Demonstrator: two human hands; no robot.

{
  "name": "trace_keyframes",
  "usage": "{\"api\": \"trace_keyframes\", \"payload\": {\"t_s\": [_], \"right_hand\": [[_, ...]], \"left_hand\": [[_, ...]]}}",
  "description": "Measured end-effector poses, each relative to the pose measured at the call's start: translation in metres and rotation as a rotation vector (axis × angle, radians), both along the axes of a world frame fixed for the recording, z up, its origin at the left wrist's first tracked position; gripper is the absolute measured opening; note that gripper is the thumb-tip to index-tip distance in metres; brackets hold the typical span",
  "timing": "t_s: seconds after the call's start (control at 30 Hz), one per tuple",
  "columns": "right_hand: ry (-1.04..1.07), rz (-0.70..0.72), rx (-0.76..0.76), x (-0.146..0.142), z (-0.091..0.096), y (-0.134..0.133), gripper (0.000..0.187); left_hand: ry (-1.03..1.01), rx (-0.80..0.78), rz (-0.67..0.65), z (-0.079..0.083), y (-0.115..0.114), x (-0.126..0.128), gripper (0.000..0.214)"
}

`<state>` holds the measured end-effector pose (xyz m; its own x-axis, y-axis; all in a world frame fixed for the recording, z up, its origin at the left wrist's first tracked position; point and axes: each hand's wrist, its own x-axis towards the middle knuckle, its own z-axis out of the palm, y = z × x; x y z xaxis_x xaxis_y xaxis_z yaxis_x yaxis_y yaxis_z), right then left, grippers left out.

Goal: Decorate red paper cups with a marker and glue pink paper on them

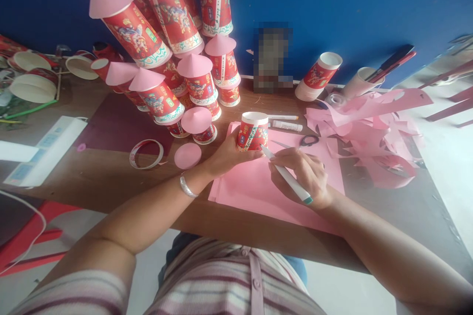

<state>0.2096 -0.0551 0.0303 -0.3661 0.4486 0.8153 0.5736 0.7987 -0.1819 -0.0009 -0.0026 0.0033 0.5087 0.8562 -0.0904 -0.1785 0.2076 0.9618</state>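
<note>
While the left hand (226,156) grips an upside-down red paper cup (253,131) on the pink paper sheet (254,192), the right hand (303,174) is closed round a white pen (287,177), tip touching the cup's base edge. Scissors (306,141) lie just behind; stacked cone-topped cups (162,59) stand to the left.

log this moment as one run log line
left hand: holds paper cup on pink paper | right hand: holds pen, tip by cup | scissors behind
</note>
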Motion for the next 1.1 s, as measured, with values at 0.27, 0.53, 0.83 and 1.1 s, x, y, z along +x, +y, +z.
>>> {"api": "trace_keyframes", "payload": {"t_s": [0.27,0.53,0.83,1.1], "right_hand": [[-0.006,-0.005,-0.005,-0.0013,0.0007,0.0009,0.031],[-0.018,0.020,-0.010,-0.0019,-0.0004,0.0004,0.029],[-0.012,0.029,-0.014,-0.0021,0.0010,0.0001,0.030],[-0.005,0.047,0.019,0.0031,-0.0027,0.0010,0.035]], "left_hand": [[0.024,0.011,0.008,-0.0004,0.0006,-0.0004,0.058],[0.015,0.025,-0.013,-0.0010,0.0016,-0.0009,0.055],[0.024,0.001,0.006,-0.0011,0.0003,-0.0008,0.062],[-0.005,0.015,0.003,-0.0009,-0.0007,-0.0001,0.057]]}}
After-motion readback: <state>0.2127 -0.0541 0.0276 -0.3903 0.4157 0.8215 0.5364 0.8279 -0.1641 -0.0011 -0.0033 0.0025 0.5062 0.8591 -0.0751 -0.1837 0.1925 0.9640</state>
